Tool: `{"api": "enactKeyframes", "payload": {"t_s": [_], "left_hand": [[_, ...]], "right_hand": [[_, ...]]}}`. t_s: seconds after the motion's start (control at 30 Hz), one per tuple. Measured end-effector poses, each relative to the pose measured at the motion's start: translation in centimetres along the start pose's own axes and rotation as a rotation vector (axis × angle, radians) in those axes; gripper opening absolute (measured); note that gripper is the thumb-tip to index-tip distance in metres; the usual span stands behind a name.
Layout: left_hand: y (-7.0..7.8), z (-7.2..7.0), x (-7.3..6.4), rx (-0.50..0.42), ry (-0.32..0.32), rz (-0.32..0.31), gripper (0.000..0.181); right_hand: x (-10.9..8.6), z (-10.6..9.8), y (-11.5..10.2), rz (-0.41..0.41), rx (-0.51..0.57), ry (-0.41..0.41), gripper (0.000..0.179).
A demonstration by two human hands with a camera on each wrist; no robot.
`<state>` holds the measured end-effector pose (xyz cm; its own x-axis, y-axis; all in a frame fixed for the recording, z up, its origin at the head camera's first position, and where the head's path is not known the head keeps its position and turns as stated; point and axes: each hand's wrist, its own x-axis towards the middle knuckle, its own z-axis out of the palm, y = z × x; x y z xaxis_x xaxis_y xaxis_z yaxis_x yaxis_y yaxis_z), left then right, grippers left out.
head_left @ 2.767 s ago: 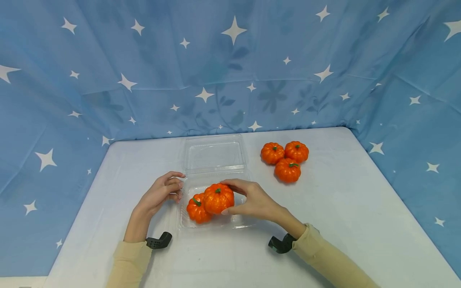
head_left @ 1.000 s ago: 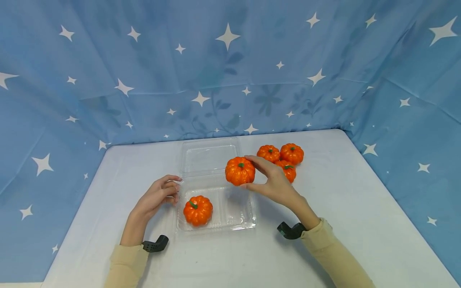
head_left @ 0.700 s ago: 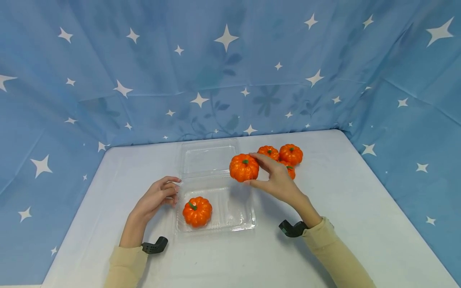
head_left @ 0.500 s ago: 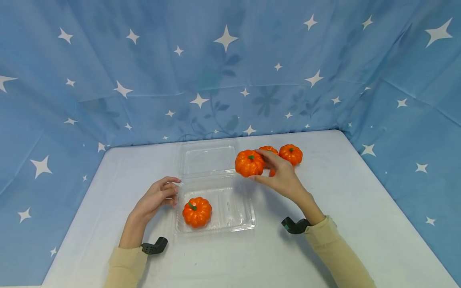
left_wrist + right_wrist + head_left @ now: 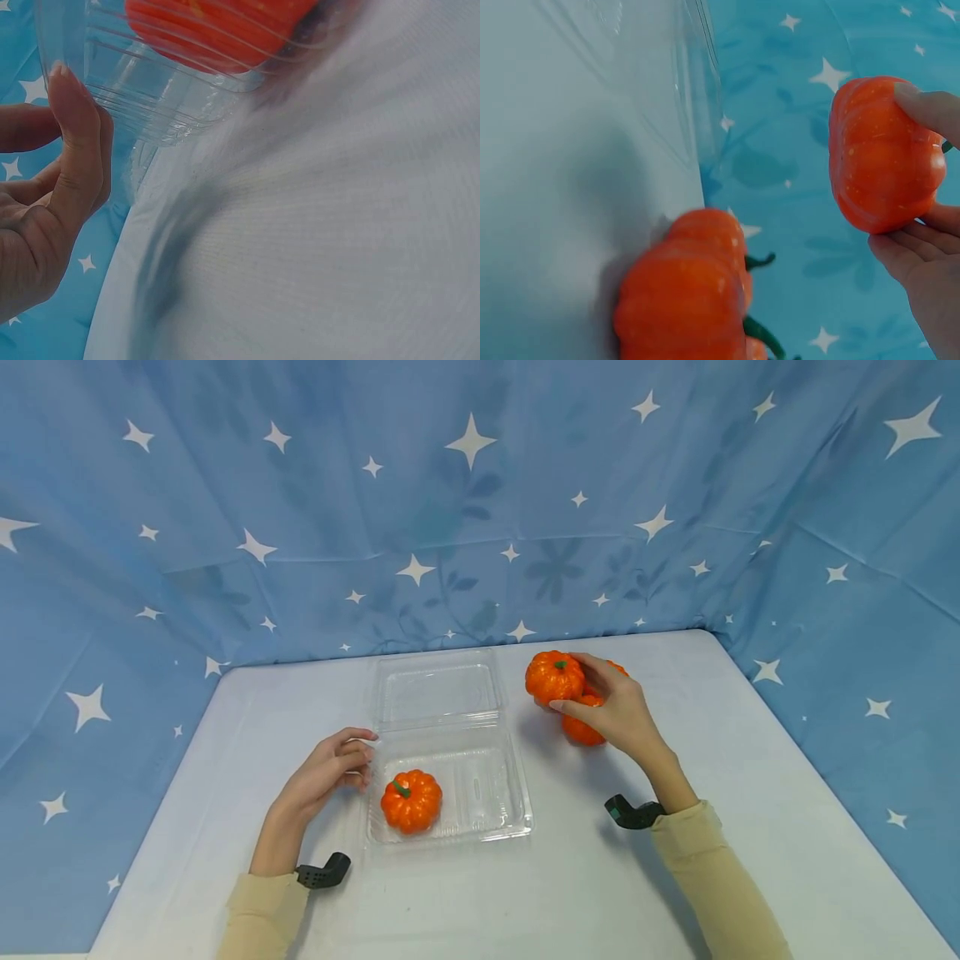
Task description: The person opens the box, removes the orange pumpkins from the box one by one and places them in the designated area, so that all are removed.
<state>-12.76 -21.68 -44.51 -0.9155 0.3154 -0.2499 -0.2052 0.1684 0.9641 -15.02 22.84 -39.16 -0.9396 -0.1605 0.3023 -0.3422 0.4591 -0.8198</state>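
My right hand (image 5: 621,710) grips a small orange toy pumpkin (image 5: 553,677) between thumb and fingers. In the right wrist view this pumpkin (image 5: 885,157) hangs above the tabletop, higher than the other pumpkins (image 5: 679,307). At the left side of a clear plastic clamshell box (image 5: 487,768), my left hand (image 5: 330,768) stays with relaxed, bent fingers, the fingertips right at the box wall in the left wrist view. Inside the box, on its left side, sits another pumpkin (image 5: 411,803) with a green stem. The box's lid (image 5: 438,695) lies folded back, away from me.
More pumpkins (image 5: 582,728) are grouped on the white table (image 5: 465,902) at the back right, partly hidden by my right hand and the held pumpkin. A blue star-printed curtain (image 5: 315,510) rises behind the table and along its sides.
My right hand has lifted its pumpkin from over the box and carried it right and back, to the grouped pumpkins. The left hand has barely moved; the other pumpkin remains in the box.
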Motion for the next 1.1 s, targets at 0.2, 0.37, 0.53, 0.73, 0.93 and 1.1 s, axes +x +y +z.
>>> {"api": "enactKeyframes", "payload": {"t_s": [0.2,0.37,0.53,0.73,0.93,1.1], "left_hand": [[0.1,0.1,0.1,0.003,-0.001,0.005,0.045],[0.2,0.2,0.2,0.004,0.005,0.001,0.045],[0.2,0.2,0.2,0.003,0.004,0.001,0.045],[0.1,0.1,0.0,0.007,0.004,0.0,0.046],[0.0,0.2,0.0,0.005,0.002,0.004,0.045],[0.0,0.1,0.0,0.007,0.002,0.004,0.045]], "right_hand": [[0.2,-1.9,0.4,0.06,-0.028,0.034,0.076],[0.1,-3.7,0.8,0.113,-0.058,0.04,0.08],[0.0,-5.3,1.5,0.158,-0.078,0.035,0.079],[-0.2,-6.5,2.5,0.243,-0.119,0.048,0.082],[-0.5,-7.9,3.9,0.311,-0.147,0.1,0.086],[-0.7,-8.9,5.3,0.341,-0.173,0.134,0.092]]}}
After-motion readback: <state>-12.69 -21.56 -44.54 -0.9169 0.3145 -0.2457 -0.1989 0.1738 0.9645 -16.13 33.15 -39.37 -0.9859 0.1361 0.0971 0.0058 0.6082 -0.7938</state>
